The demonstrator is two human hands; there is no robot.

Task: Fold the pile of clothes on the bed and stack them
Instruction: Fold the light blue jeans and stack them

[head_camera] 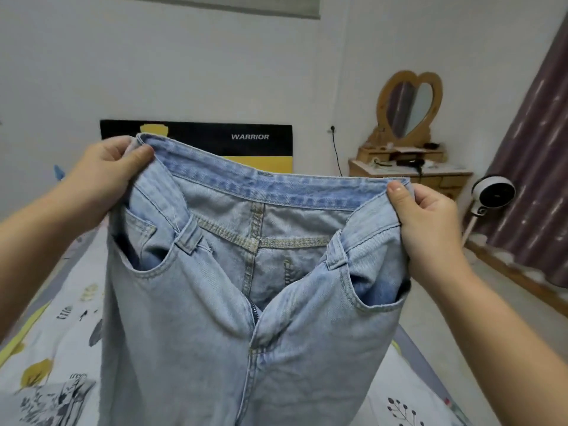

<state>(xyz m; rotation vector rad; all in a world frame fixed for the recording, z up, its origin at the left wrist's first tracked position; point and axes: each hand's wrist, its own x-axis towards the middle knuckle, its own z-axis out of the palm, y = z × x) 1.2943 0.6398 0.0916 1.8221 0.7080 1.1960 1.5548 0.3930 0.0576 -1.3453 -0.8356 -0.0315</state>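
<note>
— While the jeans [246, 302] hang over the bed [46, 348], what grips them?
— The left hand [104, 173] and right hand [430, 222] each pinch a waistband corner, fly open.

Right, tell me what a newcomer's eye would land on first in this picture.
The light blue jeans fill the middle of the view, held up by the waistband with the fly open, the left hand pinching one corner and the right hand the other. Behind them, a black and yellow board reading WARRIOR leans on the far wall. To the right, a heart-shaped mirror stands on a wooden dresser.
</note>
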